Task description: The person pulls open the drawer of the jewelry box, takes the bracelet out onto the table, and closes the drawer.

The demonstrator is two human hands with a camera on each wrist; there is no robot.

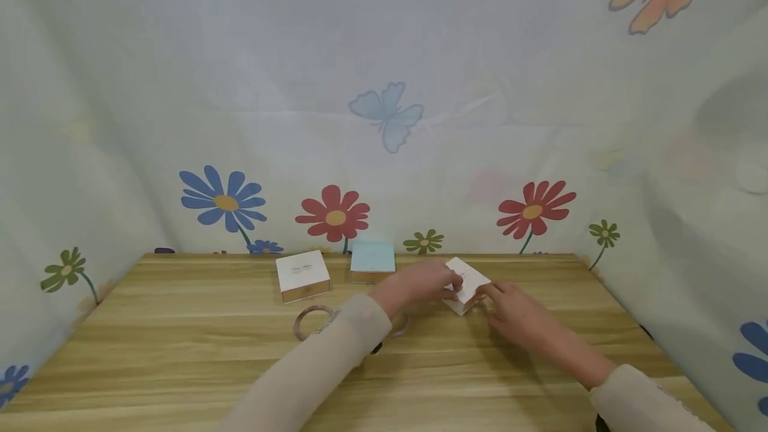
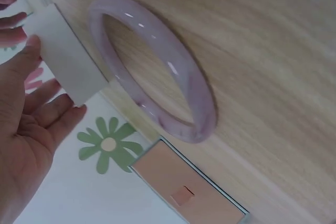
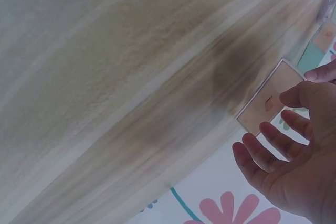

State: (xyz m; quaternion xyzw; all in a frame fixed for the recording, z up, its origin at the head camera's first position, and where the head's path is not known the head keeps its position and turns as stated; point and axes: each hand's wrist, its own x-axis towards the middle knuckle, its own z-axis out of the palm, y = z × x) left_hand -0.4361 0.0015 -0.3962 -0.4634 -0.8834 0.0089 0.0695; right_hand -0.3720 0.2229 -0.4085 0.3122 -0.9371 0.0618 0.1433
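Observation:
Both hands are at a small white box (image 1: 465, 279) with print on its top, standing cornerwise at the table's far right. My left hand (image 1: 423, 282) reaches across from the left and holds the box by its top and sides, thumb and fingers on opposite edges. At its near right corner, my right hand (image 1: 519, 312) grips with thumb and fingertips. The right wrist view shows that thumb beside a small tab (image 3: 269, 103) on the box's tan front face. A glossy lavender bangle (image 2: 202, 95) lies on the table near the left wrist.
A second white box (image 1: 303, 272) and a light blue box (image 1: 373, 257) stand at the table's far side. Left of the left sleeve lies a ring-shaped bracelet (image 1: 300, 325) with a silvery part. A flowered curtain (image 1: 420, 179) hangs behind the wooden table (image 1: 180, 352).

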